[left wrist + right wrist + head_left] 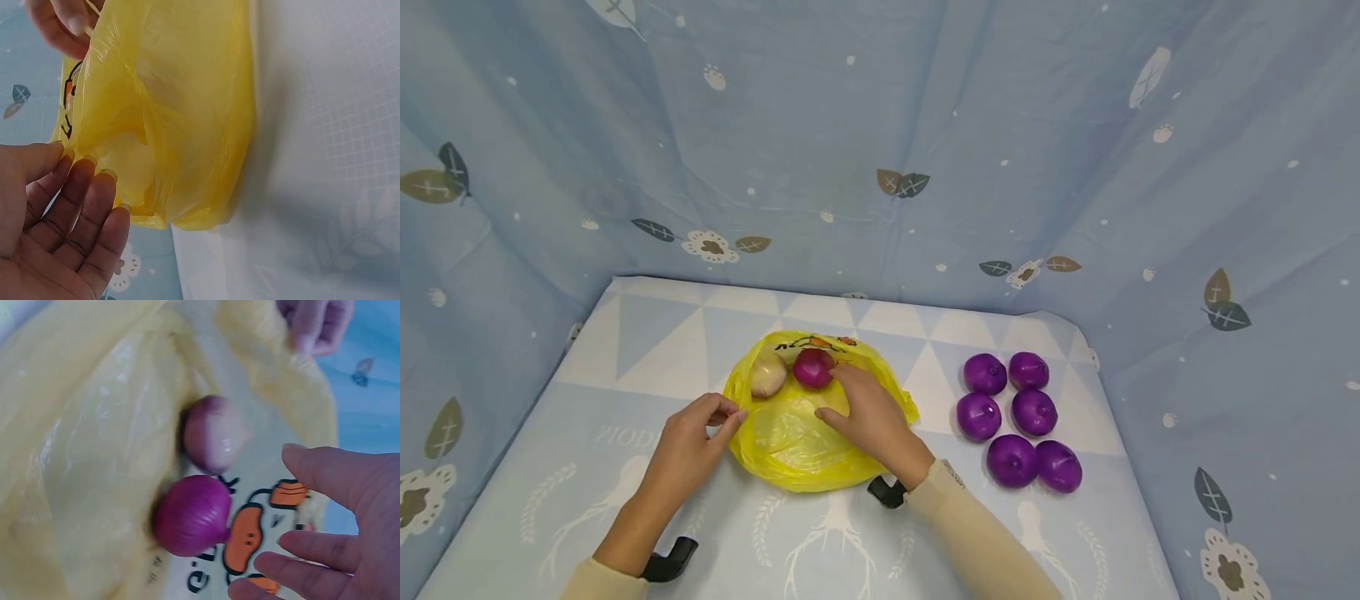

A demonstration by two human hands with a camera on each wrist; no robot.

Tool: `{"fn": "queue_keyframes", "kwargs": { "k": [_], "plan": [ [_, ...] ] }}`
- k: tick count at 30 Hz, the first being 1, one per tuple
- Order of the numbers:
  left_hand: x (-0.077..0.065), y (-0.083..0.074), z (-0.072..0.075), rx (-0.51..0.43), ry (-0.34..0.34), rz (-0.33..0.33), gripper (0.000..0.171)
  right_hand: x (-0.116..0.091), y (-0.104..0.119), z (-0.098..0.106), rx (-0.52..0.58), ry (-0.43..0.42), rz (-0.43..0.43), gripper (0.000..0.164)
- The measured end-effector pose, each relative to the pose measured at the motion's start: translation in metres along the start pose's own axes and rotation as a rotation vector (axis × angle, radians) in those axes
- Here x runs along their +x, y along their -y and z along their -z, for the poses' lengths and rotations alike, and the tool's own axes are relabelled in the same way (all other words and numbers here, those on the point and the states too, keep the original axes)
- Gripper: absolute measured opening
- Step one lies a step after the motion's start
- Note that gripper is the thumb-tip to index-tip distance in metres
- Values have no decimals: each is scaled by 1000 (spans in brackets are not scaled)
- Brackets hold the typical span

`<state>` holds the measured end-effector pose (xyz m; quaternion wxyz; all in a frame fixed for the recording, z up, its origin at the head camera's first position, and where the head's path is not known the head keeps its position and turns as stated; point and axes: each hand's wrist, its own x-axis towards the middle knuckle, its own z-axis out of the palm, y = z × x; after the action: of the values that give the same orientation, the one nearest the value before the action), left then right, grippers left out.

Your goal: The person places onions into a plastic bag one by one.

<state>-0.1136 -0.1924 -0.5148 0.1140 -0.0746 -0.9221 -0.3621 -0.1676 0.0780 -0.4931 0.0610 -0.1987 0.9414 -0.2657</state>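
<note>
A yellow plastic bag (808, 437) lies wide-mouthed on the table, with printed orange figures on its far inner side. Inside it, a pale onion (769, 375) and a red onion (813, 368) sit side by side; in the right wrist view the pale onion (214, 434) has a purplish side. At the bag's left rim, my left hand (696, 437) pinches the plastic between thumb and fingertips, as the left wrist view shows. Over the bag's mouth, my right hand (872, 412) has its fingers spread close to the red onion (194, 515) and holds nothing.
Several shiny purple round objects (1012, 460), like onions or fruit, stand in a loose group right of the bag. The table (662, 333) wears a patterned cloth. Blue curtains (820, 108) enclose its back and sides.
</note>
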Motion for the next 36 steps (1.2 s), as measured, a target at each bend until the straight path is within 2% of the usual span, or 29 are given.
{"fn": "queue_keyframes", "kwargs": {
  "k": [4, 10, 17, 21, 26, 31, 36],
  "plan": [
    [0, 0, 1, 2, 3, 2, 10, -20, 0, 13, -29, -44, 30, 64],
    [1, 0, 2, 5, 23, 39, 8, -49, -4, 24, -108, -144, 95, 67],
    [1, 1, 0, -1, 17, 32, 9, -79, -22, 31, -172, -298, 166, 76],
    [1, 0, 1, 3, 16, 34, 9, -96, -36, 35, -203, -363, 130, 94],
    [2, -1, 2, 7, 16, 33, 9, -118, -49, 41, -222, -404, 57, 112],
    [3, 0, 2, -6, 26, 28, 8, -138, -64, 44, -223, -421, -24, 115],
    [2, 2, 2, -5, 25, 34, 8, -155, -80, 46, -209, -412, -139, 115]
  ]
}}
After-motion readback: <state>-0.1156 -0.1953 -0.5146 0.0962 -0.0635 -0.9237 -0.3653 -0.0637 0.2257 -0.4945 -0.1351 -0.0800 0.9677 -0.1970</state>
